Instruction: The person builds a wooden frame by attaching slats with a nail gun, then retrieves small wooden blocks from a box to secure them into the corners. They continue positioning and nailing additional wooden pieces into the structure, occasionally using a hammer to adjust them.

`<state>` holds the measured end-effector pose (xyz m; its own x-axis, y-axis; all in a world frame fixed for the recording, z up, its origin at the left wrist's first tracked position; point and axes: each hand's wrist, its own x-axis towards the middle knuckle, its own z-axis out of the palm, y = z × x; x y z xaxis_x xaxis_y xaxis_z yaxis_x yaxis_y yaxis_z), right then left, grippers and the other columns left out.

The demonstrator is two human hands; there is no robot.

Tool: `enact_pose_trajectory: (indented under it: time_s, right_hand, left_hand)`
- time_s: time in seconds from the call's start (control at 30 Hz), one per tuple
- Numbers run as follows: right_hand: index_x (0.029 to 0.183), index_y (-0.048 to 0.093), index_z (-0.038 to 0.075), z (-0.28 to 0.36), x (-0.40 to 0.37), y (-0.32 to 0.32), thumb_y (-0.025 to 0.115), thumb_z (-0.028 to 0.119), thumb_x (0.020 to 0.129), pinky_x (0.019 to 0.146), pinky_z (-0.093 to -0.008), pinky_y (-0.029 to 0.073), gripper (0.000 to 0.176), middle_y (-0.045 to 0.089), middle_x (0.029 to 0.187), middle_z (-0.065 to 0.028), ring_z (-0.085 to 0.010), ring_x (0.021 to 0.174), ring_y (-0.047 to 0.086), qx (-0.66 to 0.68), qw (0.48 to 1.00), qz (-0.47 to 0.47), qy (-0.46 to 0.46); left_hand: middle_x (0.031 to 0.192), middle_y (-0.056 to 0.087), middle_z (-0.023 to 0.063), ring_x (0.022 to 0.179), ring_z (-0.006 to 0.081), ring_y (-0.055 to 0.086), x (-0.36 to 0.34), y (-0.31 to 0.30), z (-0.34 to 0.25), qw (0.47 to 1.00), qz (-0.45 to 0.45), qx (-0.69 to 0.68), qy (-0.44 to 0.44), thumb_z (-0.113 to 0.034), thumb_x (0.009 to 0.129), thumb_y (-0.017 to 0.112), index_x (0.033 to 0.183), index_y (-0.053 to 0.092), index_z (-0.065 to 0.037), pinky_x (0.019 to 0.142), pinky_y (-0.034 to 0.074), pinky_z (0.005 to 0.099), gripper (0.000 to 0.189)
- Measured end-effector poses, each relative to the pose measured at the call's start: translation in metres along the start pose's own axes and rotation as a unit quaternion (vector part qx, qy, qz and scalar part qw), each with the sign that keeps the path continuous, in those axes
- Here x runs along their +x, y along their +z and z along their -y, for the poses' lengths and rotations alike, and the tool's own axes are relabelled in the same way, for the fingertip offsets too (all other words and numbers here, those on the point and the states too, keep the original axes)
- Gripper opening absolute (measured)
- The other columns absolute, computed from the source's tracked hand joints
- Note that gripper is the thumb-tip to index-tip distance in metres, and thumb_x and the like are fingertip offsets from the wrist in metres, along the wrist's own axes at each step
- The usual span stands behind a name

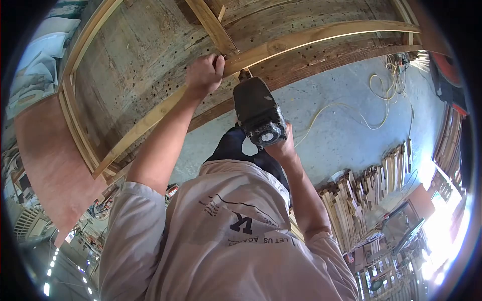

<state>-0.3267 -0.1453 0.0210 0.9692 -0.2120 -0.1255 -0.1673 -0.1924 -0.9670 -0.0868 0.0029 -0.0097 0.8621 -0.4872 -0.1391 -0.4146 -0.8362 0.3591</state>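
Note:
My right hand [282, 146] grips a dark, worn nail gun [255, 103], its fingers largely hidden behind the tool's body. The nose of the gun meets the near side of a long wooden rail [286, 42], close to where a crosspiece [213, 27] joins it. Just left of that joint, my left hand [205, 75] is closed over the same rail, thumb on top. Rail and crosspiece belong to a wooden frame lying on a stained workbench [135, 55] dotted with small holes.
A yellow hose [351, 105] curls across the grey floor. Many wood strips [361, 188] are stacked at the right. A reddish board [55, 155] lies left of the frame, with pale sheets [42, 60] beyond. A red and black object [447, 75] stands far right.

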Motion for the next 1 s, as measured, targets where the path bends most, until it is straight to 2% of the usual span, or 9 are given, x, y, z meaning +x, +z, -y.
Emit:
enact_pose_trajectory:
  time_s: [0.2,0.27,0.33,0.53,0.67,0.77,0.87,0.93,1.0]
  right_hand:
    - [0.099,0.061,0.002,-0.011,-0.003,0.001,0.073,0.011,0.07,0.064,-0.0403,0.052,0.032,0.067,0.08,-0.0185,-0.0383,0.074,0.066,-0.077,0.997,-0.019,-0.025]
    - [0.097,0.062,0.003,-0.006,0.001,-0.001,0.073,0.012,0.07,0.065,-0.0401,0.052,0.031,0.067,0.079,-0.0189,-0.0376,0.075,0.066,0.039,0.999,-0.008,0.021]
    - [0.097,0.062,0.003,-0.008,0.0,0.004,0.073,0.012,0.07,0.067,-0.0402,0.052,0.031,0.067,0.079,-0.0201,-0.0374,0.077,0.067,0.029,0.999,-0.012,0.033]
    - [0.111,0.059,-0.004,-0.004,-0.016,0.0,0.076,0.02,0.067,0.074,-0.043,0.053,0.053,0.067,0.088,-0.0237,-0.0392,0.084,0.066,-0.106,0.988,-0.043,0.107]
    - [0.121,0.055,-0.006,-0.053,-0.096,-0.028,0.075,0.021,0.067,0.079,-0.0423,0.053,0.064,0.067,0.094,-0.0248,-0.0401,0.087,0.066,-0.118,0.972,-0.024,0.203]
    - [0.12,0.057,-0.003,-0.056,-0.163,-0.064,0.076,0.023,0.067,0.078,-0.042,0.053,0.062,0.068,0.093,-0.0242,-0.0392,0.088,0.066,-0.038,0.973,-0.058,0.221]
    - [0.089,0.065,-0.001,-0.058,-0.233,-0.096,0.073,0.02,0.07,0.066,-0.038,0.051,0.03,0.069,0.081,-0.0176,-0.0291,0.076,0.067,-0.222,0.915,-0.09,0.325]
    - [0.089,0.064,-0.001,-0.092,-0.285,-0.112,0.075,0.026,0.068,0.066,-0.042,0.051,0.037,0.066,0.078,-0.0224,-0.0389,0.075,0.065,-0.231,0.898,-0.116,0.356]
    - [0.088,0.064,-0.001,-0.128,-0.343,-0.125,0.075,0.024,0.068,0.064,-0.0426,0.05,0.034,0.066,0.075,-0.0212,-0.0389,0.072,0.065,-0.228,0.885,-0.149,0.377]
  left_hand:
    - [0.086,0.064,0.0221,0.085,0.041,0.062,0.0,-0.001,-0.002,0.999,0.02,-0.021,-0.025,-0.04,0.095,0.041,0.092,0.062,-0.005,0.078,0.049,0.0504,0.041]
    - [0.087,0.064,0.0225,0.085,0.0412,0.062,0.0,0.0,-0.001,1.0,0.015,-0.02,-0.018,-0.04,0.095,0.041,0.092,0.062,-0.006,0.078,0.049,0.0505,0.041]
    - [0.087,0.064,0.0228,0.085,0.0415,0.062,0.001,0.0,0.001,1.0,0.009,-0.017,-0.009,-0.041,0.095,0.04,0.093,0.062,-0.006,0.078,0.049,0.0506,0.041]
    - [0.091,0.066,0.0193,0.087,0.0399,0.062,-0.003,0.0,-0.003,0.999,-0.031,-0.01,-0.003,-0.043,0.096,0.041,0.095,0.062,-0.007,0.077,0.049,0.0502,0.041]
    - [0.097,0.066,0.0196,0.089,0.0389,0.063,-0.007,0.006,0.005,0.998,-0.053,-0.04,0.008,-0.048,0.094,0.044,0.098,0.063,-0.007,0.079,0.05,0.0488,0.046]
    - [0.107,0.064,0.0209,0.099,0.0358,0.063,-0.027,-0.004,-0.016,0.995,-0.023,0.066,0.067,-0.062,0.082,0.058,0.109,0.059,-0.001,0.083,0.051,0.0451,0.067]
    - [0.106,0.065,0.0198,0.098,0.0354,0.064,-0.025,0.018,-0.019,0.99,-0.057,0.123,0.03,-0.066,0.075,0.064,0.112,0.057,-0.001,0.083,0.052,0.0448,0.075]
    - [0.107,0.065,0.0195,0.098,0.035,0.064,-0.022,0.018,-0.034,0.99,-0.043,0.137,-0.01,-0.066,0.073,0.065,0.113,0.057,-0.002,0.083,0.052,0.0448,0.076]
    - [0.108,0.065,0.0198,0.098,0.0333,0.065,-0.02,0.014,-0.052,0.984,-0.021,0.16,-0.068,-0.069,0.07,0.066,0.112,0.057,-0.003,0.081,0.052,0.0455,0.079]
